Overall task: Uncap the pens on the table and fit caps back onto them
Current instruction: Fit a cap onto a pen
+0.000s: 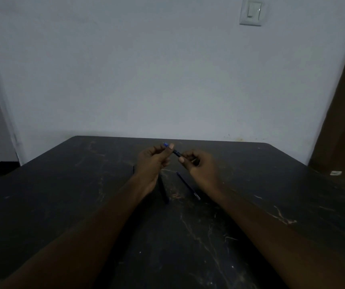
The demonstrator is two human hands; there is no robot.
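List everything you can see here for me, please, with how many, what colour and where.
Held pen: one, dark with a blue end, gripped between both hands above the table.
Pens on the table: two, dark; one below the left hand, one beside the right wrist.
Table: one, black with pale scratches, filling the lower half.
Wall switch: one, white, top right on the wall.
Small pale object: one, far right table edge; too small to identify.
Left hand: closed on the pen's blue end.
Right hand: closed on its other end.
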